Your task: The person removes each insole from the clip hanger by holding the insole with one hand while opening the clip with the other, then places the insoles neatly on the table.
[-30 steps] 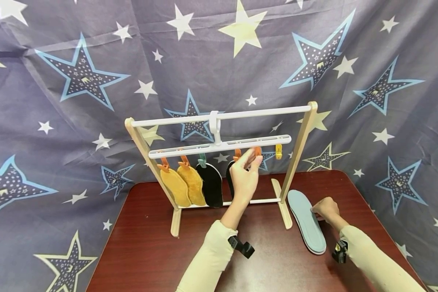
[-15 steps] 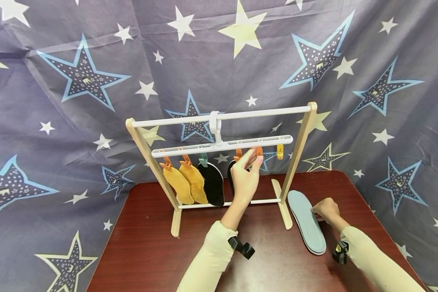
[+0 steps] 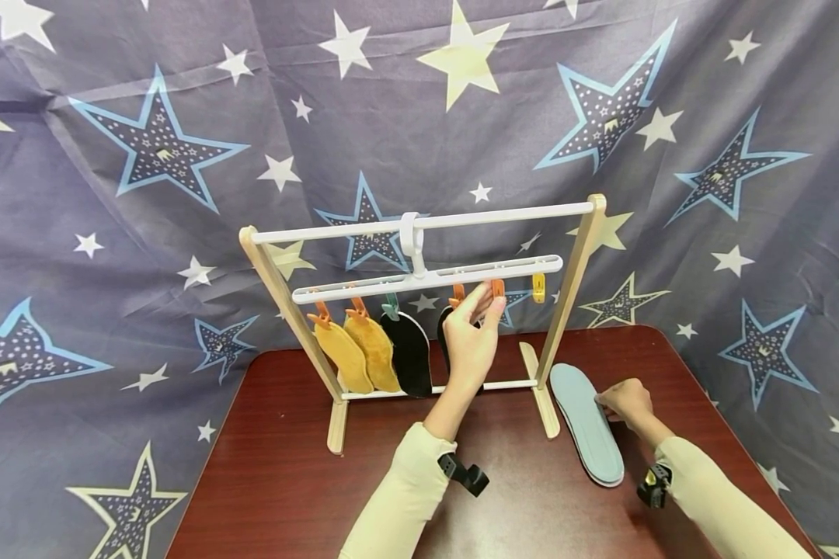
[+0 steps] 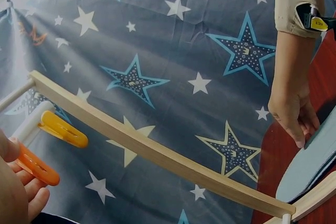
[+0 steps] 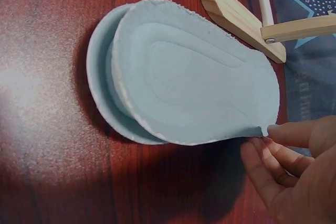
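My left hand (image 3: 470, 341) pinches an orange clothespin (image 3: 498, 288) under the white hanger bar (image 3: 391, 284); the clip also shows in the left wrist view. To its right hangs a yellow clothespin (image 3: 538, 288) with nothing in it. Left of the hand, clips hold two yellow insoles (image 3: 342, 357) and a black insole (image 3: 407, 353); a second black insole (image 3: 447, 341) is partly hidden behind the hand. On the table, my right hand (image 3: 627, 401) pinches the edge of the upper light blue insole (image 5: 194, 77), which overlaps another light blue insole (image 5: 102, 72) beneath it.
A wooden rack (image 3: 566, 287) with a white top rail (image 3: 503, 216) carries the hanger and stands on the dark red table (image 3: 517, 497). Its right foot (image 3: 547, 407) lies close beside the blue insoles. A star-patterned cloth (image 3: 391, 116) hangs behind.
The hanger with its hanging insoles has shifted slightly to the right, along with the clothespin in my left hand. My right hand stays at the blue insole's edge.
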Demonstrator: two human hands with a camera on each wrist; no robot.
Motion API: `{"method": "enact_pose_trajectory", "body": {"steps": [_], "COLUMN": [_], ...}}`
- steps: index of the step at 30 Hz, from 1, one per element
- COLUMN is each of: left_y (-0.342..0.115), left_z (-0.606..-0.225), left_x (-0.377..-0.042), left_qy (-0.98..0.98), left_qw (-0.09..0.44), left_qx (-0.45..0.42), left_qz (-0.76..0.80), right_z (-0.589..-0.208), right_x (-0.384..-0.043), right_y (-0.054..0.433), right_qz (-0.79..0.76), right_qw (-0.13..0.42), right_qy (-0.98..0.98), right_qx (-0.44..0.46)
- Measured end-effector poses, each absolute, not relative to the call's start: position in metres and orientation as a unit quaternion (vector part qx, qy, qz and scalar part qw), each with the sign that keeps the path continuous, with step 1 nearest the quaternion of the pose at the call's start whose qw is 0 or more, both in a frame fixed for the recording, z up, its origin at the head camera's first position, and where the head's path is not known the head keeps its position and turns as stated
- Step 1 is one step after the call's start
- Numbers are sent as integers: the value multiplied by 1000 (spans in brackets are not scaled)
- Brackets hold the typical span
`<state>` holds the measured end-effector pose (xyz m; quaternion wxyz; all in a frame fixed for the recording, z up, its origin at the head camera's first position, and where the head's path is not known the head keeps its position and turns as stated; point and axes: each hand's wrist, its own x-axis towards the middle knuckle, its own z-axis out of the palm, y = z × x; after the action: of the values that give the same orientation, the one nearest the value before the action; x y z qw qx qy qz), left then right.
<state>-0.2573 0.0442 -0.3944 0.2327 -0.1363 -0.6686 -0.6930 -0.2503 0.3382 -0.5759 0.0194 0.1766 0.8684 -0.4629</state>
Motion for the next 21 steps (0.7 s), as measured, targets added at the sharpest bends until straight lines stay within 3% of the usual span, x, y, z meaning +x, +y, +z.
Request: {"method": "enact_pose_trajectory", "body": {"steps": [21], "left_y": [43], "left_z": [-381], "left_x": [-244], "left_qy": [-658], "left_qw": [250], "left_qx": [-163], "left_qz": [-692], "right_z": [-542], "right_x": [-247], "right_y": [307], "right_qz": [-524], "right_qw": [8], "right_qy": [842], "right_qx": [124]}}
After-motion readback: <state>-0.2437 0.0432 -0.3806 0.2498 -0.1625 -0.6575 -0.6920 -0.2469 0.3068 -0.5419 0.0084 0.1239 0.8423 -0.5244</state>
